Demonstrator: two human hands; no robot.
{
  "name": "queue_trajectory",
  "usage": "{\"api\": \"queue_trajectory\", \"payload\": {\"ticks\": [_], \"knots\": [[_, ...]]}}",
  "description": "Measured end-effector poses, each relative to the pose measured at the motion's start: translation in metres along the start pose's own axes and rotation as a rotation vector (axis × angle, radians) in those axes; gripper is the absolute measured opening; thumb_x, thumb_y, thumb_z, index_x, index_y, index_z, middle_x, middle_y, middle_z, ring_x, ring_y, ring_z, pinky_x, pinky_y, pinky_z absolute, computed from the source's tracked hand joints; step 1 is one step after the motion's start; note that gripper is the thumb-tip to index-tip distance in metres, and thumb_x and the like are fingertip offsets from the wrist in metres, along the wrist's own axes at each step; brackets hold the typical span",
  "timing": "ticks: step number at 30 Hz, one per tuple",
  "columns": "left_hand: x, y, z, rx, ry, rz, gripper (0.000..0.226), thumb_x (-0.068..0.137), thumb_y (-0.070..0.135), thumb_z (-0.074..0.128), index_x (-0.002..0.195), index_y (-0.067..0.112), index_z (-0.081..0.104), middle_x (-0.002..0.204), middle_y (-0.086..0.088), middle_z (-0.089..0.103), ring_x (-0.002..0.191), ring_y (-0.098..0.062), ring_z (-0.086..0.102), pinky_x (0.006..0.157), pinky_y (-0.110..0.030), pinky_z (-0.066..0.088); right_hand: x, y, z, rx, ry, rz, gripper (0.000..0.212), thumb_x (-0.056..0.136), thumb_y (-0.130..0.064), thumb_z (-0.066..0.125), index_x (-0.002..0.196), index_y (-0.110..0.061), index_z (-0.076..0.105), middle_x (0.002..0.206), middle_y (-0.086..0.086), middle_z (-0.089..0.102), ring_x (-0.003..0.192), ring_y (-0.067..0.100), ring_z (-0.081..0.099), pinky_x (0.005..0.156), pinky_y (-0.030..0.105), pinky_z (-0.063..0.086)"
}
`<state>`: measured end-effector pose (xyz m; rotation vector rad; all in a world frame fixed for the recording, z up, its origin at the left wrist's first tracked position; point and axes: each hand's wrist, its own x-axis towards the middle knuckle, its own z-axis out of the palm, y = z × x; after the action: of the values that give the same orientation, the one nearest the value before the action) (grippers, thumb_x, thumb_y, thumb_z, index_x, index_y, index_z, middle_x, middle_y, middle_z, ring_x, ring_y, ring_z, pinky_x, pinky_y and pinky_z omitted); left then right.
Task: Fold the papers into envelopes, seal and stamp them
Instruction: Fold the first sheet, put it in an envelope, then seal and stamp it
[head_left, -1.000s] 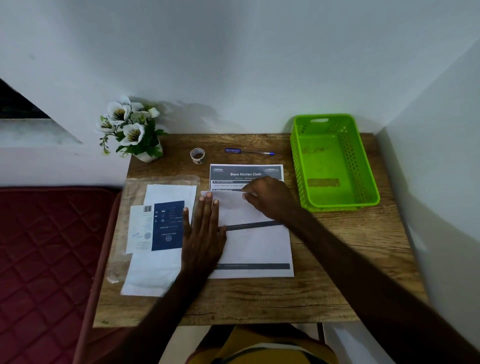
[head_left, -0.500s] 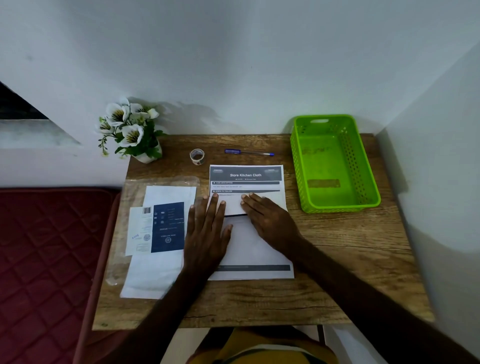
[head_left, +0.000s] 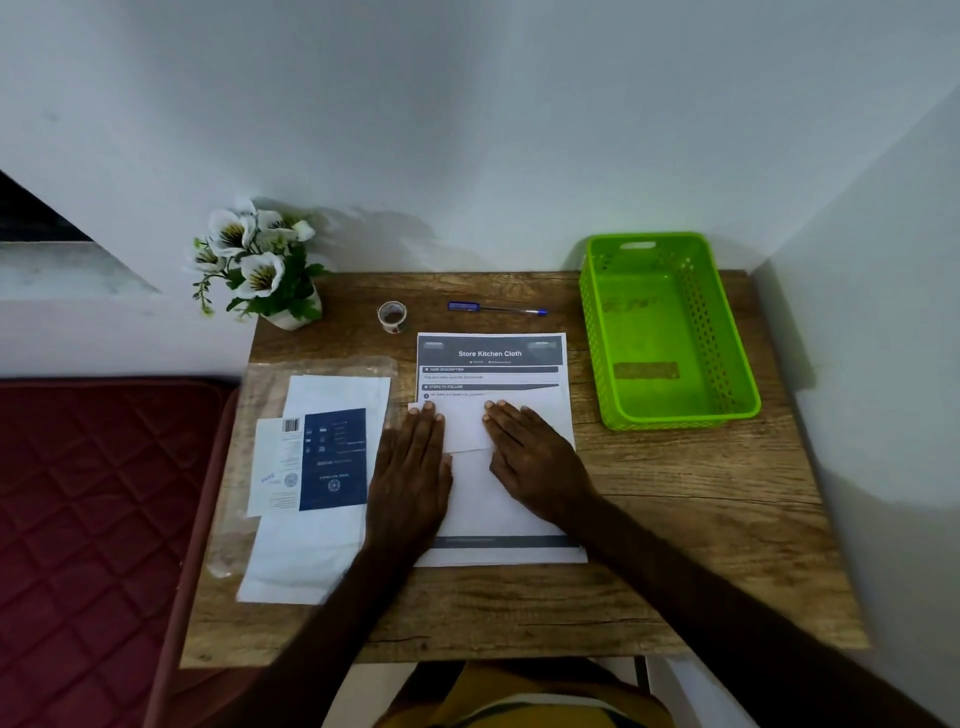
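A white folded paper (head_left: 466, 427) lies on top of a printed sheet (head_left: 491, 364) in the middle of the wooden table (head_left: 675, 519). My left hand (head_left: 410, 478) lies flat on the paper's left edge, fingers straight. Flat on its right part rests my right hand (head_left: 532, 462), fingers spread toward the fold. A small roll of tape (head_left: 391, 315) and a blue pen (head_left: 496, 309) sit behind the sheet. To the left lie white sheets (head_left: 306, 551) under a blue-and-white printed card (head_left: 332, 457).
A green plastic basket (head_left: 670, 332) stands at the back right. A pot of white flowers (head_left: 260, 265) occupies the back left corner. A clear plastic sleeve (head_left: 270, 384) lies beneath the left papers. A dark red mattress (head_left: 88, 519) borders the table's left side; walls close the back and right.
The right hand brought the paper's top flap down and now lies flat on it. The left hand stayed pressing the left edge, shifting slightly.
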<state>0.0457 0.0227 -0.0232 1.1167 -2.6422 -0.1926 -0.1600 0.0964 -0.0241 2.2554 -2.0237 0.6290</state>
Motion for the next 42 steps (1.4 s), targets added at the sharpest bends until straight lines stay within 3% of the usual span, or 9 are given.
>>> {"api": "queue_trajectory", "payload": {"ticks": [7, 16, 23, 34, 36, 42], "knots": [[0.0, -0.003, 0.002, -0.014, -0.024, -0.009, 0.056, 0.103, 0.026, 0.043, 0.156, 0.008, 0.037, 0.165, -0.011, 0.03, 0.155, -0.028, 0.024, 0.125, -0.052, 0.021, 0.027, -0.025, 0.006, -0.02, -0.05, 0.019, 0.048, 0.103, -0.02, 0.039, 0.145, -0.001, 0.051, 0.154, 0.017, 0.047, 0.145, 0.03, 0.042, 0.12, 0.049, 0.033], [-0.001, -0.004, 0.002, -0.008, -0.059, -0.003, 0.055, 0.105, 0.028, 0.034, 0.155, 0.006, 0.038, 0.165, -0.012, 0.029, 0.156, -0.027, 0.022, 0.124, -0.055, 0.022, 0.039, -0.038, 0.017, -0.026, -0.193, 0.086, 0.052, 0.106, -0.027, 0.034, 0.152, -0.004, 0.042, 0.16, 0.016, 0.038, 0.15, 0.029, 0.033, 0.12, 0.052, 0.03], [0.001, -0.001, -0.002, -0.039, -0.068, -0.03, 0.058, 0.105, 0.03, 0.033, 0.159, 0.009, 0.03, 0.168, -0.01, 0.024, 0.157, -0.026, 0.018, 0.125, -0.053, 0.02, 0.02, -0.019, 0.002, -0.03, -0.219, 0.293, 0.064, 0.107, -0.047, 0.027, 0.159, -0.008, 0.027, 0.168, 0.009, 0.022, 0.156, 0.021, 0.018, 0.125, 0.046, 0.019], [0.002, 0.001, -0.001, -0.044, -0.086, -0.03, 0.058, 0.106, 0.03, 0.033, 0.159, 0.007, 0.028, 0.168, -0.011, 0.023, 0.157, -0.027, 0.016, 0.125, -0.053, 0.022, 0.003, 0.003, -0.008, -0.105, -0.192, 0.576, 0.075, 0.103, -0.055, 0.026, 0.159, -0.004, 0.024, 0.167, 0.015, 0.02, 0.155, 0.029, 0.019, 0.125, 0.049, 0.019], [0.002, 0.0, -0.001, -0.04, -0.082, -0.024, 0.058, 0.105, 0.029, 0.035, 0.159, 0.007, 0.029, 0.168, -0.012, 0.023, 0.157, -0.027, 0.017, 0.124, -0.054, 0.023, 0.008, -0.005, -0.008, -0.1, -0.177, 0.534, 0.071, 0.105, -0.05, 0.026, 0.159, -0.004, 0.025, 0.167, 0.014, 0.021, 0.155, 0.028, 0.018, 0.125, 0.05, 0.017], [0.002, 0.001, 0.0, -0.017, -0.05, -0.012, 0.056, 0.105, 0.027, 0.04, 0.157, 0.005, 0.034, 0.166, -0.013, 0.027, 0.156, -0.028, 0.02, 0.125, -0.053, 0.02, 0.032, -0.035, 0.005, -0.037, -0.262, 0.155, 0.057, 0.108, -0.036, 0.03, 0.158, -0.009, 0.031, 0.166, 0.01, 0.027, 0.155, 0.023, 0.02, 0.123, 0.052, 0.022]]}}
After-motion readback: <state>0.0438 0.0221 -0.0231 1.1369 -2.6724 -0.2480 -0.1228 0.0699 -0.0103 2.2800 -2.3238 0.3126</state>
